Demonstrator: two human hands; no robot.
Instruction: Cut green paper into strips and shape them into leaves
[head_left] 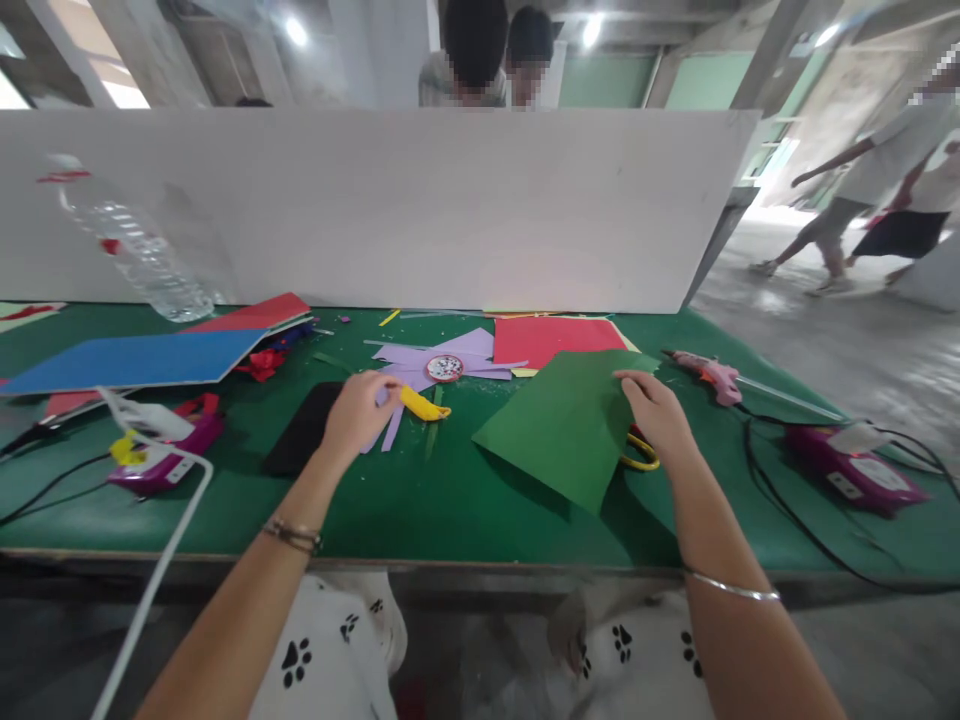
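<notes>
My left hand [360, 412] pinches a small yellow curved piece [426, 404] that looks like a toy banana, held just over the table. My right hand [654, 410] grips the edge of a green paper sheet [559, 425], which is tilted up off the surface. Partly hidden beneath that sheet and hand is a pair of scissors with yellow handles [641, 455]. Between my hands, farther back, lie lilac paper strips [480, 347] with a round speckled disc [445, 369] on them. A flat black object [304, 425] rests beside my left hand.
Red paper [551, 340] lies behind the green sheet. A pink glue gun [716, 380] and a purple power strip [855, 465] are at right. At left are another power strip [172, 455], a blue board [135, 358] and a plastic bottle [142, 250]. A white partition [420, 210] stands behind.
</notes>
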